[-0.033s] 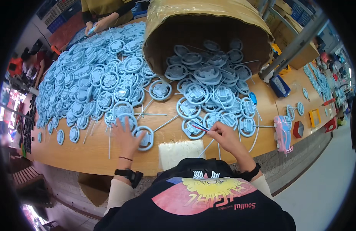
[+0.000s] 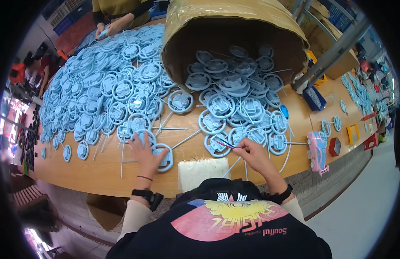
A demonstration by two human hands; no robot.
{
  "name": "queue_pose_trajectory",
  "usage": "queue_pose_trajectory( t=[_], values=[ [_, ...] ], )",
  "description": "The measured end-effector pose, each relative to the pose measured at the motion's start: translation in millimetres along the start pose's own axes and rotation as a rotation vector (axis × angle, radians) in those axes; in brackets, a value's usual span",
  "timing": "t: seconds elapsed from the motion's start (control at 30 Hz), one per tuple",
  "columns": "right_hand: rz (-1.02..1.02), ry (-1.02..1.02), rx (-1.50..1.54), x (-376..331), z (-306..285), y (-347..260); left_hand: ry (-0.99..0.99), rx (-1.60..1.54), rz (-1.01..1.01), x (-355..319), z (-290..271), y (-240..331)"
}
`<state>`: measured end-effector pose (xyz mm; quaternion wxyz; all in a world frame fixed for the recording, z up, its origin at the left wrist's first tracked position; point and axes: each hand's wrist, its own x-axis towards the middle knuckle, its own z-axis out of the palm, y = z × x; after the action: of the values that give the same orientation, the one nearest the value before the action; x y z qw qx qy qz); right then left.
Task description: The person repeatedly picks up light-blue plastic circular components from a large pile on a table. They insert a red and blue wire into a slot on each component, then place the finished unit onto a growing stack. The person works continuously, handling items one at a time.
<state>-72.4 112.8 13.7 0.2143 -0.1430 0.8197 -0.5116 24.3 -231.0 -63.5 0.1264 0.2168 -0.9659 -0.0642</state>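
My left hand (image 2: 144, 156) is spread over the near edge of the blue toy steering wheels. Its fingertips reach onto one wheel, and the thumb lies at the rim of the nearest steering wheel (image 2: 164, 157), which is flat on the table. My right hand (image 2: 255, 156) pinches a slim two-pronged tool (image 2: 225, 143), one prong red and one dark blue, resembling tweezers. The tool's tips are over a steering wheel (image 2: 216, 146) at the front of the right-hand heap. Thin rods stick out from many wheels.
A big heap of blue steering wheels (image 2: 92, 86) covers the left of the table. A tipped carton (image 2: 234, 21) spills more. A white pad (image 2: 202, 172) lies at the front edge, a pink-and-blue toy car (image 2: 317, 152) to the right. Another person's hands (image 2: 115, 26) work at the far left.
My left hand has shifted slightly to the right, its thumb now at the nearest steering wheel. My right hand and its tool have barely moved.
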Motion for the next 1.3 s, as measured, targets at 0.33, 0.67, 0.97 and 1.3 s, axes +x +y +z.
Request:
queue_pose_trajectory(
  t=[0.33, 0.67, 0.97, 1.3],
  values=[
    [0.185, -0.028, -0.039, 11, -5, 8, 0.113, -0.088, -0.171, 127, 58, -3],
    [0.243, -0.059, -0.069, 31, -1, 16, 0.162, 0.028, -0.128, 252, 93, 11],
    [0.21, -0.042, -0.1, 28, 1, 11, 0.212, -0.142, -0.048, 269, 67, 32],
    [0.106, 0.006, -0.034, 10, 1, 10, -0.017, -0.242, 0.265, 78, 53, 143]
  ],
)
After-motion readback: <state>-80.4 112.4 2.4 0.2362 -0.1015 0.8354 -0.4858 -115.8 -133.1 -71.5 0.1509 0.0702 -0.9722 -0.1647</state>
